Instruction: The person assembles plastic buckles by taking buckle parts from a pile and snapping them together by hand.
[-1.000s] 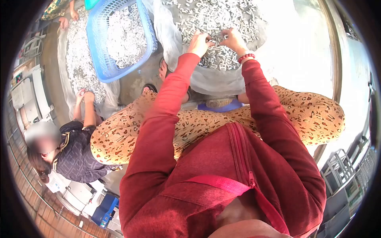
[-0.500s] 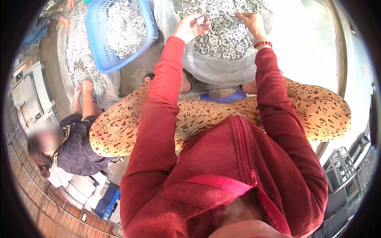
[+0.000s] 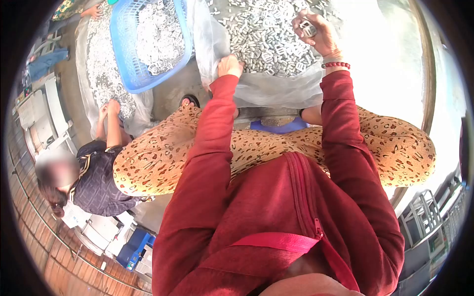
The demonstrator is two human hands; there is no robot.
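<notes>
A heap of small metal pieces (image 3: 269, 54) lies on a clear plastic sheet (image 3: 281, 90) in front of me. At the right of the heap my right hand (image 3: 323, 38) is raised, with its fingers closed around a metal buckle (image 3: 307, 28) that has slots in it. My left hand (image 3: 230, 66) is down at the heap's near left edge, by the sheet. Its fingers are curled inward, and whatever is in them is hidden.
A blue plastic basket (image 3: 129, 74) of metal buckles (image 3: 160, 37) stands left of my heap. Beyond it, another sheet carries more small pieces (image 3: 101, 61), where a co-worker in a dark shirt (image 3: 96, 180) works. Another person's hand (image 3: 91, 12) reaches in at upper left.
My left hand has moved down and now sits at the heap's near edge with fingers curled. My right hand has turned and lifted slightly, now with a buckle showing in its fingers.
</notes>
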